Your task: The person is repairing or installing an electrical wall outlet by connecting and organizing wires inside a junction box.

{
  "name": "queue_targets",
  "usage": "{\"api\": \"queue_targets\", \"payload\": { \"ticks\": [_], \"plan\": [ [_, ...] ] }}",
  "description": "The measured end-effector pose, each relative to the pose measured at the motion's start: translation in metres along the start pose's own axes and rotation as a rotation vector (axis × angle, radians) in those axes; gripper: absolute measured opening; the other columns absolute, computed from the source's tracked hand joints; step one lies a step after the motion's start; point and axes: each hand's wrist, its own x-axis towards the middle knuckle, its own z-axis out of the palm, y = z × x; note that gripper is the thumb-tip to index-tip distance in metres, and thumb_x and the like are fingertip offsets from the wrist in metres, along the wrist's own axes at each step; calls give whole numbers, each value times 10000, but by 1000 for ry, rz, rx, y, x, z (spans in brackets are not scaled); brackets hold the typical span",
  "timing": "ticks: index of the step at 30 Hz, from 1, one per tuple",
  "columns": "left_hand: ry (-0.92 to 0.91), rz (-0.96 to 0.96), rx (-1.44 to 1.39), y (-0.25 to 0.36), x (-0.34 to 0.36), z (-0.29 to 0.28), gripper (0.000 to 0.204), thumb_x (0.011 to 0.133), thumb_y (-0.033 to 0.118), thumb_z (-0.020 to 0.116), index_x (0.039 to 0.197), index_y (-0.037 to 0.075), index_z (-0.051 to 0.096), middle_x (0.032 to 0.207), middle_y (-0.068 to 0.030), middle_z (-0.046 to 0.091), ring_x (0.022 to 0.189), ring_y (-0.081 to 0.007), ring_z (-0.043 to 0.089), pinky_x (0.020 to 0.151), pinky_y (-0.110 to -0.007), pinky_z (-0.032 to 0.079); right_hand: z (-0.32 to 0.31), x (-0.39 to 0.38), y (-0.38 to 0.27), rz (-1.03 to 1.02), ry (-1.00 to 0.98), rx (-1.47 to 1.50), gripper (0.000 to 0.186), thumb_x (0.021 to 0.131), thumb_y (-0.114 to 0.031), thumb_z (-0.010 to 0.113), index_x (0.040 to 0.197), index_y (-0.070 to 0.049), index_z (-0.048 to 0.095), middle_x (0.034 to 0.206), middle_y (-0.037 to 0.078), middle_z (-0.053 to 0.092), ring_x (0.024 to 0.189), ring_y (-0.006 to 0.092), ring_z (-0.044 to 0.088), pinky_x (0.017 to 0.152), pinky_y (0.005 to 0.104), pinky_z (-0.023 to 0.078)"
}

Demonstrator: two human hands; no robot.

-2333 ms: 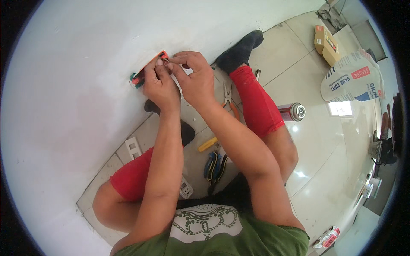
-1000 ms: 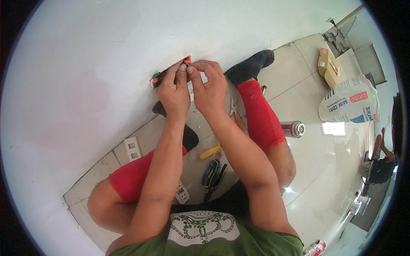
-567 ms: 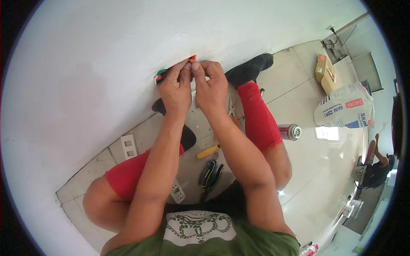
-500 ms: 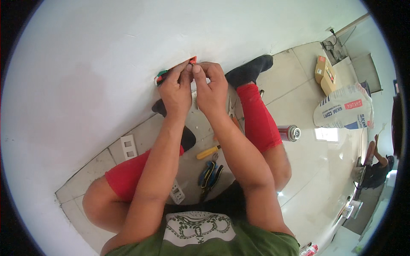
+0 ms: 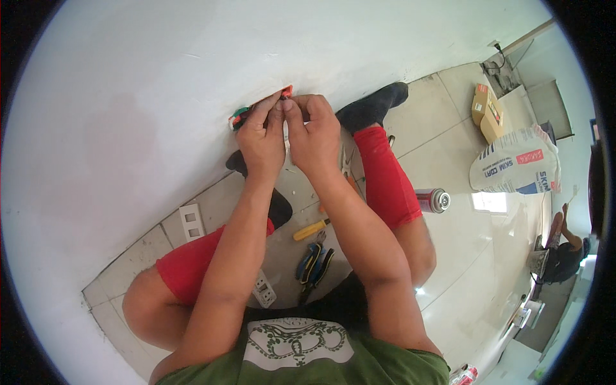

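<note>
At the wall, an orange wall box point(image 5: 287, 91) is set into a cut opening. My left hand point(image 5: 263, 138) and my right hand point(image 5: 314, 135) meet in front of it, thumbs and fingertips pinched close together. A thin dark piece, apparently a wire, shows between the fingertips; its ends are hidden by the fingers. To the left of my left hand, green, red and white wires point(image 5: 239, 117) stick out of the opening. My hands cover most of the box.
On the floor between my legs lie a yellow-handled screwdriver point(image 5: 310, 230), pliers point(image 5: 314, 268), a white faceplate point(image 5: 192, 222) and an outlet plate point(image 5: 263, 290). Rightward are a spray can point(image 5: 434, 200), a large white sack point(image 5: 518, 163) and a cardboard box point(image 5: 487, 112). Another person point(image 5: 566, 253) is farther off.
My hands stay pinched together at the wall box, with only slight finger movement. The whole view has shifted very slightly.
</note>
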Motion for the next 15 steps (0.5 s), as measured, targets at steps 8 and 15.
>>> {"api": "queue_targets", "payload": {
  "ticks": [8, 15],
  "plan": [
    [14, -36, -156, 2, -7, 5, 251, 1026, 23, 601, 1247, 23, 721, 1157, -96, 749, 1037, -157, 685, 883, -297, 569, 4, 1, 0, 222, -32, 100, 270, 1012, -236, 622, 910, 11, 655, 852, 191, 614, 774, 352, 631, 725, 419, 497],
    [1, 11, -24, 1, -4, 3, 235, 1018, 2, 603, 1239, -38, 675, 1176, -132, 744, 1048, -155, 691, 939, -292, 535, 2, -2, 3, 26, 29, 95, 132, 936, -155, 685, 914, -26, 666, 912, 161, 640, 818, 348, 647, 745, 441, 518]
  ]
}}
